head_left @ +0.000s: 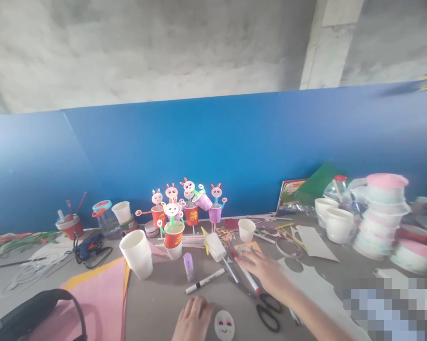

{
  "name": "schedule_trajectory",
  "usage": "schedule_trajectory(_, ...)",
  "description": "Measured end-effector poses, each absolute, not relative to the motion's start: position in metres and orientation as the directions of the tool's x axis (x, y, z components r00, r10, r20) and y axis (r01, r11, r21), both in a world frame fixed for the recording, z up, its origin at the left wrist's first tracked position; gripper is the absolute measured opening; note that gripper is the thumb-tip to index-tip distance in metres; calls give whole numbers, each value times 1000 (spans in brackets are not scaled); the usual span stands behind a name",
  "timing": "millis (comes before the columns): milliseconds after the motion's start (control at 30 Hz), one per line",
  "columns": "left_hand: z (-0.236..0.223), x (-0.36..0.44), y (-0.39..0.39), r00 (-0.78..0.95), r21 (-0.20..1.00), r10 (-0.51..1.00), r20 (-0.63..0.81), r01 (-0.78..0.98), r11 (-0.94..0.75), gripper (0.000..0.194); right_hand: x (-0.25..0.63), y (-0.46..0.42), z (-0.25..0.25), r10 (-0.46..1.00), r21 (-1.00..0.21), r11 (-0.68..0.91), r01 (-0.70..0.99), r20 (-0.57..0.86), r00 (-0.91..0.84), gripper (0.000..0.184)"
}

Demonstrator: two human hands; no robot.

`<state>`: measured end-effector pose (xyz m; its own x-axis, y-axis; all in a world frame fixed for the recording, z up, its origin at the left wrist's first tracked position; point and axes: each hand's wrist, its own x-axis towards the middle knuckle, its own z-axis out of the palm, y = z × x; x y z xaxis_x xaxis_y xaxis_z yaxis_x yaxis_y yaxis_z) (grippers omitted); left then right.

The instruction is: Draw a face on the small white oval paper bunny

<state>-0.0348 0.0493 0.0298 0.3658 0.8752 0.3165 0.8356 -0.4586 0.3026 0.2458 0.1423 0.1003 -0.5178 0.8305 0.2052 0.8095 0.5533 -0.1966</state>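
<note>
My left hand rests on the grey table with its fingers loosely bent, nothing visible in it. Close on its right lies a white oval paper face with drawn eyes and pink cheeks. My right hand reaches forward, fingers stretched out, above a white marker with red ends. Whether the fingertips touch that marker cannot be told. Black-handled scissors lie below the right wrist. A black-and-white marker and a small purple glittery tube lie and stand between the hands and the cups.
Paper-cup rabbit figures stand at the back. A stack of white cups is left, beside pink sheets and a black headband-like object. A blue glue gun lies behind. Stacked pink-and-white pieces stand right, near paper scraps.
</note>
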Motion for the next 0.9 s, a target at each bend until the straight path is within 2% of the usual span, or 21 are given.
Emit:
schedule_trajectory(100,37,-27,53,373,308,886,277,839,-449,44,244,125,100,846,-254,524,813,259,-465,73)
schedule_trajectory(233,43,-21,57,387,338,903,186,838,-429,41,234,82,92,845,-461,531,711,352,-402,39)
schedule_trajectory(300,43,-19,57,380,360,913,149,839,-408,36,226,65,81,833,-521,551,651,387,-395,33)
schedule_trajectory(367,40,-18,57,377,378,917,131,836,-397,32,216,55,70,818,-503,573,647,400,-413,36)
schedule_trajectory(467,34,-18,58,389,386,911,135,827,-410,31,204,54,61,817,-407,575,710,334,-470,41)
schedule_trajectory(600,27,-20,59,405,381,899,166,814,-438,33,190,58,63,846,-364,533,764,256,-468,32)
schedule_trajectory(767,14,-22,60,438,379,868,234,781,-496,34,185,58,60,880,-452,476,754,251,-405,27)
schedule_trajectory(900,3,-25,62,462,375,841,280,754,-539,36,187,59,52,935,-656,350,669,203,-290,21)
